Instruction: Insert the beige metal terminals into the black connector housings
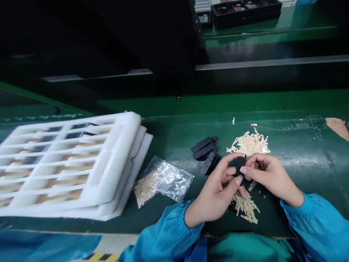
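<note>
A: What's nearest on the bench?
B: Blue sleeves (165, 234) at the edge; then a small heap of cream strips (248, 209), fanned out just below the hands; I'd hold the wrists clear of it, a dragged cuff could scatter strips.

A: Hands?
B: Left hand (216, 193) has thumb and fingers closed round the black piece (240, 165), index finger reaching over its top; right hand (267, 173) has thumb and forefinger closed at its right edge; piece is off the bench, between the two hands; can't tell if the right also pinches a strip, fingers hide it.

A: Doing it well?
B: My judgement: left as the steady clamp, right for fine work; light, even pressure; tilt the piece so the working face shows past the thumbs.

A: Further out?
B: Clear plastic bag (174, 180) left of the left hand, cream bits inside; black parts (205, 149) grouped beyond it; bigger pile of cream strips (251, 143) just past the fingertips; lift over that pile rather than sweep through it.

A: Far end?
B: Black case (245, 14) on the back surface; well apart from the work.
</note>
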Demonstrator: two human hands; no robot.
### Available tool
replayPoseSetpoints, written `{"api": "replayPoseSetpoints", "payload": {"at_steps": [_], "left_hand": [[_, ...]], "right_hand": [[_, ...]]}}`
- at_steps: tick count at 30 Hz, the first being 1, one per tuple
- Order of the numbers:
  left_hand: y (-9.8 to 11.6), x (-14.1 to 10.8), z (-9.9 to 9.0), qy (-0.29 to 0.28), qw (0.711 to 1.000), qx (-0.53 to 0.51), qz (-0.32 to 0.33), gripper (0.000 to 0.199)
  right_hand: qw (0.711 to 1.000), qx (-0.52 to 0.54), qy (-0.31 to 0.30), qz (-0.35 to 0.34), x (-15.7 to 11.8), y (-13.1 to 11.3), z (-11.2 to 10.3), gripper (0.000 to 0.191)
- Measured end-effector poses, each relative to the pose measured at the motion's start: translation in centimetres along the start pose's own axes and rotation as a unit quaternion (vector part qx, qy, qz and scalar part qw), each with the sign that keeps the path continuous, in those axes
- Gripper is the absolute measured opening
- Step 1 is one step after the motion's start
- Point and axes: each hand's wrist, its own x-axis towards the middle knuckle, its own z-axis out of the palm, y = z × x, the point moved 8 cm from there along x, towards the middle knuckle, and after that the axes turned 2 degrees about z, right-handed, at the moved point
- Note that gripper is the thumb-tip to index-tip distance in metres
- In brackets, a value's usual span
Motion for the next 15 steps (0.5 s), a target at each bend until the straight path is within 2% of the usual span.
{"api": "replayPoseSetpoints", "payload": {"at_steps": [6,10,13,15], "left_hand": [[0.06,-0.16,0.18,-0.025,0.999,0.018,-0.008,0.046],[0.18,-0.26,0.13,-0.049,0.996,0.072,0.004,0.046],[-0.11,0.09,-0.06,-0.044,0.996,0.073,-0.007,0.048],[-0.52,0.53,-0.43,-0.016,0.999,0.038,-0.025,0.047]], "right_hand": [[0.998,0.048,-0.026,0.01,0.03,-0.28,0.06,0.031],[0.993,0.102,-0.057,0.021,0.04,-0.4,0.49,0.035],[0.995,0.091,-0.041,0.016,0.05,-0.36,0.45,0.037],[0.998,0.066,-0.011,0.002,0.0,-0.37,0.2,0.035]]}}
